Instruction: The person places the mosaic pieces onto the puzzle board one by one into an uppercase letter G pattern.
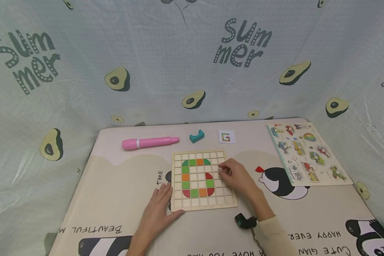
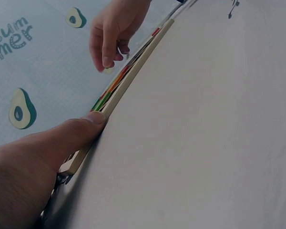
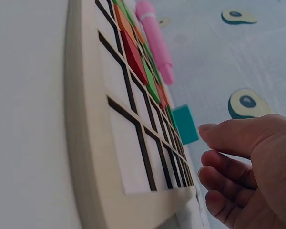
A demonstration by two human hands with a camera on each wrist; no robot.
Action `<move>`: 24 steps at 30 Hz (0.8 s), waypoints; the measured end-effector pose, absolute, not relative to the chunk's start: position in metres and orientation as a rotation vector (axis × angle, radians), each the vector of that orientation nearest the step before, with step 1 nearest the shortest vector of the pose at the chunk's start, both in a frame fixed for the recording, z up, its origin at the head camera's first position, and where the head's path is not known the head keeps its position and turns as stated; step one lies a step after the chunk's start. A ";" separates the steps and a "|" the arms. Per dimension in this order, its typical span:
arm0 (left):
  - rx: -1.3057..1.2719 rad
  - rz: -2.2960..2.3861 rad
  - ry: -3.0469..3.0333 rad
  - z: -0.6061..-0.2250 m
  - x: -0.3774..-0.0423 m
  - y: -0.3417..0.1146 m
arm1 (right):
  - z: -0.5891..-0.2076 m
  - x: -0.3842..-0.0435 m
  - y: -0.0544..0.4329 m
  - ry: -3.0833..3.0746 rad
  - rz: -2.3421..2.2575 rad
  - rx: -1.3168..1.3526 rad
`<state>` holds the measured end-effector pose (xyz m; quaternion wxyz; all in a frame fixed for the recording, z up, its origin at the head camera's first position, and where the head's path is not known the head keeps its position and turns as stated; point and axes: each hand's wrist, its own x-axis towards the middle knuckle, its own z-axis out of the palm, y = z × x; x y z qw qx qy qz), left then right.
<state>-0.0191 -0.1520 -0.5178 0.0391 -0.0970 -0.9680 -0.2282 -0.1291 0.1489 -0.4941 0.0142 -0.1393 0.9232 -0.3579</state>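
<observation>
A wooden grid board (image 1: pixel 177 203) lies on the table, its squares partly filled with green tiles (image 1: pixel 194 193), orange tiles (image 1: pixel 185 177) and red and dark green rounded tiles (image 1: pixel 186 193) in a G-like outline. My left hand (image 1: pixel 158 213) rests at the board's lower left, fingers fairly straight along the left edge, thumb touching the near edge. In the left wrist view the thumb (image 2: pixel 81 130) lies against the frame. My right hand (image 1: pixel 238 177) hovers by the board's right side, fingers loosely bent. The right wrist view shows thumb (image 3: pixel 229 133) and fingers apart, with no piece visible between them.
Behind the board lie a pink pen-shaped tube (image 1: pixel 150 142), a teal notched block (image 1: pixel 196 136) and a small pattern card (image 1: pixel 227 137). A picture puzzle board (image 1: pixel 310 156) lies at the right. A black object (image 1: pixel 245 221) is by the right wrist.
</observation>
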 end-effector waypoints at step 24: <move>-0.312 -0.702 -2.952 -0.520 -0.020 -0.154 | -0.488 -0.140 0.219 3.008 -1.094 -0.344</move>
